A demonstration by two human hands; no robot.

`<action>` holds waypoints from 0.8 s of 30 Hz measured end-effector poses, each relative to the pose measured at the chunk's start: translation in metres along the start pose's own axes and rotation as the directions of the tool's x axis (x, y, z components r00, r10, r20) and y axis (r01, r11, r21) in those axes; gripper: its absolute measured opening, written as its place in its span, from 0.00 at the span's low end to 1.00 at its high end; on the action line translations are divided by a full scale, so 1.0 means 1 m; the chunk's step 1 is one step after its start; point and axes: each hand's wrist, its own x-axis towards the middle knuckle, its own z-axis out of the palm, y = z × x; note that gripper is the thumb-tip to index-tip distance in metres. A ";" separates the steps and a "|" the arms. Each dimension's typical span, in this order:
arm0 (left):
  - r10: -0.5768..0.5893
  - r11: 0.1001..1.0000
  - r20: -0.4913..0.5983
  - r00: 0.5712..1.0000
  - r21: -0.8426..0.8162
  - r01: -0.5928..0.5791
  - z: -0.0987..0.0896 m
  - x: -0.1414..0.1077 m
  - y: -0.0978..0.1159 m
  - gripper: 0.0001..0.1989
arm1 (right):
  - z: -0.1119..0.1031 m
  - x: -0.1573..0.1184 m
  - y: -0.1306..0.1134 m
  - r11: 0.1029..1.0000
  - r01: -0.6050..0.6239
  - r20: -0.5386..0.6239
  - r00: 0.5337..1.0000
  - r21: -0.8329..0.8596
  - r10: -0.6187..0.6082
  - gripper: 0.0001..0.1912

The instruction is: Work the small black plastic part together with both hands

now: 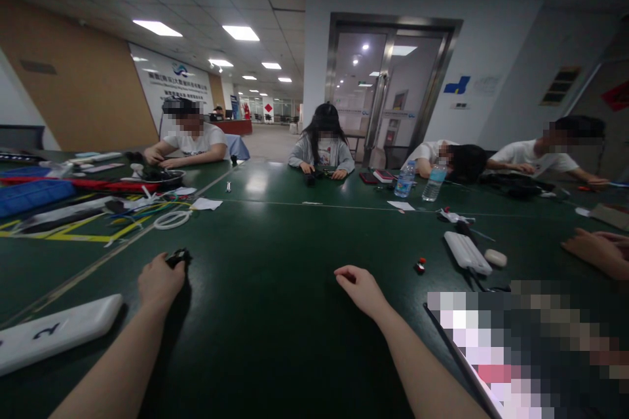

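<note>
My left hand (pixel 160 283) rests on the dark green table (pixel 275 334) and holds a small black object (pixel 178 258) at the fingertips; its exact kind is too small to tell. My right hand (pixel 361 291) lies a little apart on the same tabletop, loosely curled, with nothing visible in it. A white power bank (pixel 54 334) marked with a dark numeral lies to the left of my left hand. Nearest my right hand, a small red-and-black part (pixel 420 266) sits on the table.
Several co-workers sit around the table. A white power bank (pixel 466 253) and a pale oval case (pixel 495 258) lie at right, and a co-worker's hand (pixel 600 252) reaches in there. Cables, a blue bin (pixel 32 196) and tools lie at left; water bottles (pixel 417 180) stand ahead.
</note>
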 end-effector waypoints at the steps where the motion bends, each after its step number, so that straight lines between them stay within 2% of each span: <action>1: -0.030 0.999 0.006 1.000 0.022 0.030 0.000 0.000 0.001 0.29 | 0.000 0.001 0.000 1.000 -0.005 0.006 1.000 -0.009 0.005 0.11; 10: -0.130 0.990 -0.010 0.991 0.057 0.130 0.003 0.002 0.002 0.27 | 0.001 0.005 0.004 0.997 -0.010 0.036 0.999 -0.078 0.013 0.12; 16: -0.091 0.995 -0.029 0.995 0.048 0.092 0.005 0.004 -0.001 0.30 | 0.000 0.003 0.002 0.998 -0.017 0.037 0.999 -0.064 0.019 0.12; 24: -0.109 0.994 -0.040 0.993 0.004 0.110 0.010 0.008 -0.006 0.29 | 0.000 0.003 0.003 0.999 -0.011 0.032 0.999 -0.048 0.013 0.12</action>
